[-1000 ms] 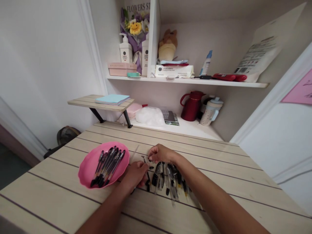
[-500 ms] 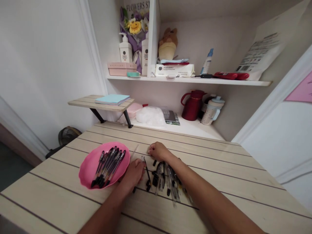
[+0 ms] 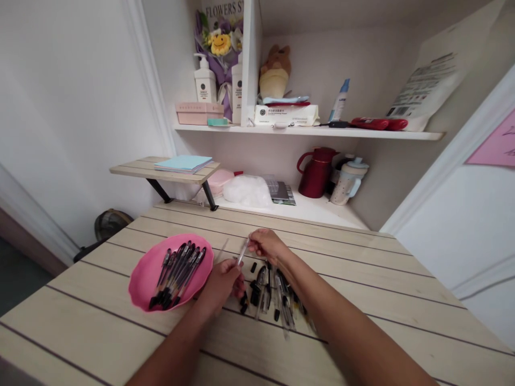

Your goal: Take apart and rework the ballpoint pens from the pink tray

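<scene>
A pink plate [image 3: 141, 281] on the wooden table [image 3: 362, 300] holds several assembled black pens [image 3: 179, 269]. To its right lies a heap of loose pen parts [image 3: 277, 297]: clear barrels and black caps. My right hand [image 3: 264, 244] pinches a clear pen barrel [image 3: 242, 251] above the table. My left hand [image 3: 223, 280] is closed just below it, its fingers meeting the barrel's lower end and apparently gripping a thin refill. Another clear barrel [image 3: 222, 250] lies on the table beside the plate.
Behind the table is a small wooden riser [image 3: 132, 170] with a blue notebook [image 3: 183, 163]. A red jug [image 3: 317, 172] and a pale cup [image 3: 348, 181] stand on the lower ledge. The upper shelf [image 3: 306, 132] carries bottles, a pink box, a tissue pack and a plush toy.
My right hand lifted off the table with a clear barrel pinched in it. My left hand rose slightly to meet the barrel's lower end.
</scene>
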### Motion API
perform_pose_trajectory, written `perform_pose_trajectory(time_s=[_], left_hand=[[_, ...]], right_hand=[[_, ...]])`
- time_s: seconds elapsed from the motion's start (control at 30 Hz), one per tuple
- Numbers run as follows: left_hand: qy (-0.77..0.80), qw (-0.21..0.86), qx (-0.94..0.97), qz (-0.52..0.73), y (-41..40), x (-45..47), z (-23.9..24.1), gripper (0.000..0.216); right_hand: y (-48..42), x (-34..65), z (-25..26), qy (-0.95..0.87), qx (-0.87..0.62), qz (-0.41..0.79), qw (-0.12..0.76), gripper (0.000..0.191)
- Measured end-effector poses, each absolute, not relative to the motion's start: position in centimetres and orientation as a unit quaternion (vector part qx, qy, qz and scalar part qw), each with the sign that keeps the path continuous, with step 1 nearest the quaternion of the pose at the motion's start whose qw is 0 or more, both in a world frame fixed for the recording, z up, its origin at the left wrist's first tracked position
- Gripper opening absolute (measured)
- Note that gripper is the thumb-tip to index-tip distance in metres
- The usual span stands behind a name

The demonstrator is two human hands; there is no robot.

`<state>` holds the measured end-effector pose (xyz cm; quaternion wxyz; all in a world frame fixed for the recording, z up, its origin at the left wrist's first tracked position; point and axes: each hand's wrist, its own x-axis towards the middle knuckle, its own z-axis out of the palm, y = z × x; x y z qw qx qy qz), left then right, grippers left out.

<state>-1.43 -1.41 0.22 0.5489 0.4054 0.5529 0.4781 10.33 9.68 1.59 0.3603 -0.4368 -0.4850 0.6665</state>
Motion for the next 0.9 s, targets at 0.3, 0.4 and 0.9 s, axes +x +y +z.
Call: perform_pose_trajectory(time_s=[0.3, 0.4, 0.9], left_hand=[[0.656, 0.401, 0.492, 0.408, -1.1, -1.6, 0.1, 0.013], [0.673, 0.325, 0.517, 0.418, -1.2, -1.9, 0.3, 0.012], [0.638, 0.386, 0.487, 0.454, -1.5, -1.3, 1.0, 0.021]], right_hand=[[8.7, 10.2, 1.3, -0.451, -0.396, 0.698, 0.39, 0.014], [8.4, 10.2, 1.4, -0.437, -0.385, 0.705, 0.405, 0.012], [7.4, 11.6, 2.9, -0.412, -0.353, 0.731, 0.414, 0.004]])
